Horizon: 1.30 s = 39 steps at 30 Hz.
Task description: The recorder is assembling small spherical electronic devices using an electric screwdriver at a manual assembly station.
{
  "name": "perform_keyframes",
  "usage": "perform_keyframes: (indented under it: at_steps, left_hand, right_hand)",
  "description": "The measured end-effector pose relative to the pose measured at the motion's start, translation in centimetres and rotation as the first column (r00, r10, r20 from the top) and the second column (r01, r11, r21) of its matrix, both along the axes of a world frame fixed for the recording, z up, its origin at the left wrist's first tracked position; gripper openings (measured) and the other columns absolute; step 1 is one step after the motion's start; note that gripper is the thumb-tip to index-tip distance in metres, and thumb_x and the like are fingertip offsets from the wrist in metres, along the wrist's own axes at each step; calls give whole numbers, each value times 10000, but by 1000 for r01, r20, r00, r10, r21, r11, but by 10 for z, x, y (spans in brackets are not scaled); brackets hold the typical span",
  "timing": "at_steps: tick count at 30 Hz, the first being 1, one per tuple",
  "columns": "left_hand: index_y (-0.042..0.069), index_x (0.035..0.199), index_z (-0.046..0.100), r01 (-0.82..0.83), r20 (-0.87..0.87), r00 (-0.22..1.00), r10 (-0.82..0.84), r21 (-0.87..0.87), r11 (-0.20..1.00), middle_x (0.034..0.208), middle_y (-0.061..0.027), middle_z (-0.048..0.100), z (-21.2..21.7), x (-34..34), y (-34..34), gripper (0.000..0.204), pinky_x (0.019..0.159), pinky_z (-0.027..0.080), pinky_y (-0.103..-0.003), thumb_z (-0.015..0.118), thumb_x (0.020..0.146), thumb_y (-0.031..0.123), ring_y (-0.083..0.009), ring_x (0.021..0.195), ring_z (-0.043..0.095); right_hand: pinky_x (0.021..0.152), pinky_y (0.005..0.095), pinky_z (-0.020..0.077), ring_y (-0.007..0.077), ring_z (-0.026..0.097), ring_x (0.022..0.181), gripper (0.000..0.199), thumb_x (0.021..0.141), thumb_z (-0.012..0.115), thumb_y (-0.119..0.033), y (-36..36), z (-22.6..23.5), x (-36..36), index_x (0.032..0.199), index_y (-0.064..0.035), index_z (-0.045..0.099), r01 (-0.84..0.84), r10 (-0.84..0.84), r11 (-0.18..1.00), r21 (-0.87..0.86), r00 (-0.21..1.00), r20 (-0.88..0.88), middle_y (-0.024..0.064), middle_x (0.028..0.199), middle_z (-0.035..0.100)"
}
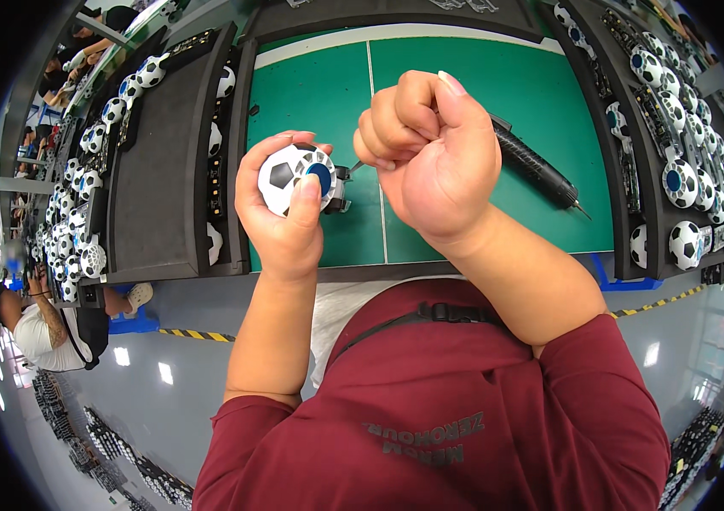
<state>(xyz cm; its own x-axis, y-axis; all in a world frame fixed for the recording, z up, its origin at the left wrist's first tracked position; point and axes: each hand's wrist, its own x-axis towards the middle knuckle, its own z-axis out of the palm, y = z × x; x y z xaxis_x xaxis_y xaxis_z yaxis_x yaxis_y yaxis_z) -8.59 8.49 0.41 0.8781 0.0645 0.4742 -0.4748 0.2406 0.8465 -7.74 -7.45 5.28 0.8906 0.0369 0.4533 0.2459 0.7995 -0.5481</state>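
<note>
White-and-black ball toy (294,175) is sitting clamped in the left hand (281,213); the right hand (434,157), just beside it on the right, is pinching a thin tool (355,167) pointing leftward at it.

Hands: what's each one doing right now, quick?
Left hand: closed around a football-patterned round part.
Right hand: fisted; a thin tool tip shows, grip hidden.
</note>
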Motion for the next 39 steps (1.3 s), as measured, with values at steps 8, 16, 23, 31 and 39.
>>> perform_keyframes:
  at_steps: [8,16,23,31,39]
  left_hand:
    - [35,1206,602,-61,30,998,57,148,987,1159,-150,667,0,-8,-19,455,896,540,-359,727,768,40,-274,985,673]
    - [33,1111,652,-233,256,960,112,511,827,1118,-139,692,-16,-5,-37,433,874,527,-346,756,691,15,-266,967,661]
    - [31,1107,651,-231,298,953,57,588,776,1107,-132,693,-18,-5,-36,440,870,529,-343,751,680,6,-260,957,658]
    - [21,1200,588,-99,8,995,98,140,985,1175,-143,644,-4,9,-11,368,895,543,-366,628,835,1,-291,1005,691]
    - [24,1227,568,-32,-21,999,33,50,998,1181,-153,634,-2,10,-1,355,914,541,-377,622,877,33,-307,1023,693]
  right_hand:
    - [548,303,252,138,227,562,352,1016,362,-270,-5,-22,-6,691,-138,337,127,-110,985,-115,983,149,2,604,326]
    - [544,301,254,140,235,565,341,995,372,-237,-16,-54,-6,673,-130,337,210,-207,972,-105,977,42,11,590,328]
    - [537,300,253,140,239,564,342,985,375,-227,-20,-60,-7,659,-134,333,248,-255,962,-117,965,-57,5,578,323]
    - [528,296,252,138,231,556,367,1006,367,-260,-18,-56,-7,662,-140,329,232,-242,958,-167,969,-46,1,576,321]
    - [528,295,255,143,222,554,394,1032,343,-303,-15,-10,-10,670,-150,308,27,-26,997,79,1000,-10,-1,576,317]
